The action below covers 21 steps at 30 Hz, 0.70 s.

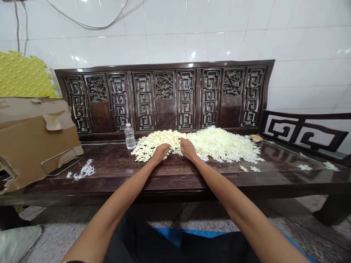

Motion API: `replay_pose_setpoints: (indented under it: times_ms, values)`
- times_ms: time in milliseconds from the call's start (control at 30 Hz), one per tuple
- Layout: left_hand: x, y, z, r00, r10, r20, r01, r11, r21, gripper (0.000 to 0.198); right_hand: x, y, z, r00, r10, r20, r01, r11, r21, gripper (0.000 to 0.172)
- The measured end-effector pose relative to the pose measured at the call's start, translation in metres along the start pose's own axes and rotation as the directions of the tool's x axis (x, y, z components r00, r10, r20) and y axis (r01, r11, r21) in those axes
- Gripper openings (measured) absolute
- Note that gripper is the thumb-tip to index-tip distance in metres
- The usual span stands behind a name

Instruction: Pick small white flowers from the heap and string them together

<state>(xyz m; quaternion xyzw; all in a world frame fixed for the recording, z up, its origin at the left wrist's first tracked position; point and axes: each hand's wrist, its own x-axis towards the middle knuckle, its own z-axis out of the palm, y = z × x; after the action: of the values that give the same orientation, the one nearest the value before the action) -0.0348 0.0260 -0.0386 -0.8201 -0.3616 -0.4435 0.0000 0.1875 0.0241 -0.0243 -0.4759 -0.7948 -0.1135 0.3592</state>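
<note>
Two hands, your left hand (pixel 161 152) and right hand (pixel 187 147), meet the flowers (pixel 203 143) heaped on the bench (pixel 109 157). Fingers curled — grip cannot be told. A wide leftward sweep could topple the bottle (pixel 129 137); pulling hard could spill flowers off the front.

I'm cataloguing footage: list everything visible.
Wall: one, white, behind
Cables: two, grey, wall
Bench: one, brown, centre
Floral pieces: many, creamy, bench
Bottle: one, clear, bench
Carton: one, brown, left
Mat: one, yellow, above carton
Frame: one, silvery, left
Scraps: several, white, by frame
Oval object: one, tan, right
Bag: one, whitish, floor
Sheet: one, blue, below
Floor: one, grey, below
Trousers: one, dark, below
Left hand: one, bare, by pieces
Right hand: one, bare, by pieces
</note>
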Motion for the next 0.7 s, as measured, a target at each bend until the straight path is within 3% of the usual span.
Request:
replay_pose_setpoints:
  times_ms: [267, 500, 700]
  values:
    - [0.015, -0.009, 0.007, 0.996, 0.065, 0.065, -0.068, 0.997, 0.044, 0.025, 0.005, -0.002, 0.006, 0.981, -0.167, 0.102, 0.158, 0.984, 0.086, 0.030]
    - [0.004, -0.004, -0.010, 0.993, 0.063, 0.099, -0.070, 0.995, 0.075, 0.028, -0.007, -0.018, -0.002, 0.964, -0.207, 0.167, 0.198, 0.978, 0.067, 0.027]
    - [-0.009, 0.003, -0.014, 0.986, 0.078, 0.151, -0.088, 0.994, 0.060, 0.024, -0.016, -0.028, -0.008, 0.954, -0.218, 0.207, 0.221, 0.975, 0.013, 0.023]
